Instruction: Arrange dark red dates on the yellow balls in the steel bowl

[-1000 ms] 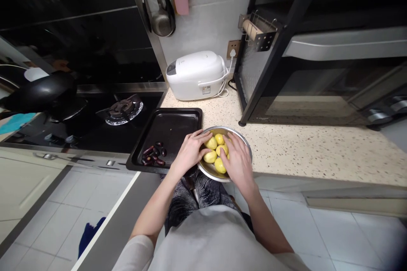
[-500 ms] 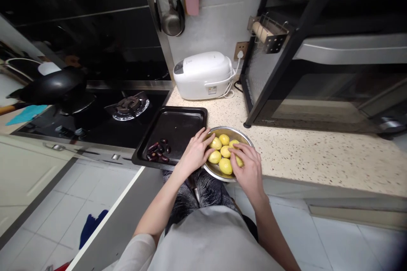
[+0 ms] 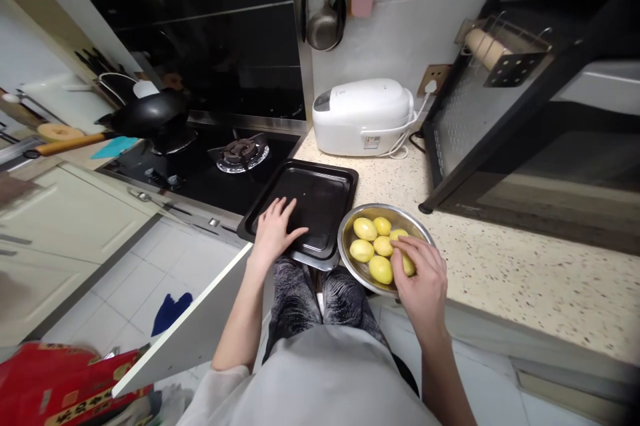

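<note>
Several smooth yellow ovals, which look like peeled potatoes [image 3: 365, 229], lie in a round steel bowl [image 3: 346, 254] at the counter's front edge. My right hand [image 3: 423, 276] reaches over the bowl's right side, thumb and fingers bent around one yellow potato [image 3: 409, 265]. Left of the bowl is a black baking tray [image 3: 320, 203]. Over its left part hovers or rests my left hand [image 3: 273, 233], fingers spread and holding nothing; contact is unclear. The small dark red oval pieces on the tray are hidden behind this hand.
A white rice cooker [image 3: 365, 121] stands behind the tray, plugged in at the wall. A black wok [image 3: 150, 113] sits on the gas hob [image 3: 200, 173]. To the right is a rack with an oven [image 3: 550, 173]. Below the tray a cabinet door [image 3: 200, 326] stands ajar.
My left hand has left the potatoes in the bowl and moved left over the tray, covering the dark red pieces. My right hand stays at the bowl. The view has turned left.
</note>
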Motion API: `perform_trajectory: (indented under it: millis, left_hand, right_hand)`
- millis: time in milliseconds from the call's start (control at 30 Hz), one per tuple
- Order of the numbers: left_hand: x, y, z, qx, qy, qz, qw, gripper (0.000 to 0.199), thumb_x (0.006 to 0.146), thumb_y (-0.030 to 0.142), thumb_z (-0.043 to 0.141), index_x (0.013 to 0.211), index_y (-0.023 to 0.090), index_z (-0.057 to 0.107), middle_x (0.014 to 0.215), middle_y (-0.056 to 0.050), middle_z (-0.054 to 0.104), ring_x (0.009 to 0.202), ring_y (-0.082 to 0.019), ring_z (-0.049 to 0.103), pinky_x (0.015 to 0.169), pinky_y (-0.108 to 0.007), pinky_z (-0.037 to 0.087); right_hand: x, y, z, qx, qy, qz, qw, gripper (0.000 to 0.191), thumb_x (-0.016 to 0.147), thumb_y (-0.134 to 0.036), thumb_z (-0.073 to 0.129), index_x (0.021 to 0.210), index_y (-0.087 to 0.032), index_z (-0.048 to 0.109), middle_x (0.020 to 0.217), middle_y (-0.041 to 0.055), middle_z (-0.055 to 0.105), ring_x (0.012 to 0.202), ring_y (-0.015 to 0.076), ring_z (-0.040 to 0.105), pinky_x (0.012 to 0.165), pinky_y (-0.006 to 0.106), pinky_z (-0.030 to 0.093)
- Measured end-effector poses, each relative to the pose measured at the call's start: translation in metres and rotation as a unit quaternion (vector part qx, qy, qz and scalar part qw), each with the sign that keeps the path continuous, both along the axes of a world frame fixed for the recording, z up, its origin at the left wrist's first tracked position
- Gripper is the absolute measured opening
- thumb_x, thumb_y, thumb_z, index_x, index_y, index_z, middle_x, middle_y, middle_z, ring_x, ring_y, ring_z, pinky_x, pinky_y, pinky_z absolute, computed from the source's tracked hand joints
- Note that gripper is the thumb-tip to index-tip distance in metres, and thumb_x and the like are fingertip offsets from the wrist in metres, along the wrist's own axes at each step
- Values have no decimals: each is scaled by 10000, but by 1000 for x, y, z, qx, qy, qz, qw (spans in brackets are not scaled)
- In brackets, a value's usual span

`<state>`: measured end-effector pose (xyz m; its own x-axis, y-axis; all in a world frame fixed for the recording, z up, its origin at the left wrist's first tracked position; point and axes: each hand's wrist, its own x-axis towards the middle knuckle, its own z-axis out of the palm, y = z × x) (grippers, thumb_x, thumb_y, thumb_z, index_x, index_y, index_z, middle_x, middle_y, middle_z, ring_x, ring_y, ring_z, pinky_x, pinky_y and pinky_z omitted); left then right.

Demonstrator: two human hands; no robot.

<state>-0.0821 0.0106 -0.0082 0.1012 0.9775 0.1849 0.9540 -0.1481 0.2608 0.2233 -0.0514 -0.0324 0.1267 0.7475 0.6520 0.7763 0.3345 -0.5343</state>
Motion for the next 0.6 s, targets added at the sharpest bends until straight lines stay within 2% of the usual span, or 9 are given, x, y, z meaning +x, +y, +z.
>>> perform_trajectory:
  millis: [67,167,367,433,600]
  left_hand:
    - [-20,-1,-6,-26,24,33,999,866,827,590,782,1553,257,449,1608,-212,447,1514,-414,373,1142,-601,409]
    - [-37,-1,-13,-60,27,42,997,914,775,644,801,1546,294,458,1590,-200,467,1449,-426,446,1098,-600,448]
    - [-34,10,-15,-51,21,14,998,881,766,580,821,1519,271,485,1393,-155,571,1285,-377,542,1055,-527,493]
    - [-30,15,-15,-46,11,11,999,790,786,535,809,1465,248,526,1315,-140,574,1237,-355,559,1027,-497,519]
    - [-21,18,-16,-23,-38,7,999,405,875,359,708,1240,246,573,1171,-90,562,1108,-281,608,918,-407,567]
  right_hand:
    - [-1,2,0,2,-3,1,1000,178,979,-238,554,989,-222,730,1073,91,760,1070,290,680,999,507,510]
    - [-2,3,0,5,-6,0,1000,175,979,-239,555,984,-225,729,1066,88,763,1066,290,685,995,506,512]
    - [-1,4,0,8,-17,3,1000,164,981,-237,562,997,-216,724,1076,93,763,1070,290,682,990,497,513]
    - [-1,4,0,9,-19,3,1000,162,980,-239,565,996,-214,725,1073,94,763,1068,291,680,988,498,514]
    - [0,5,-1,9,-14,8,1000,162,975,-236,570,990,-211,729,1078,99,763,1064,289,684,994,504,519]
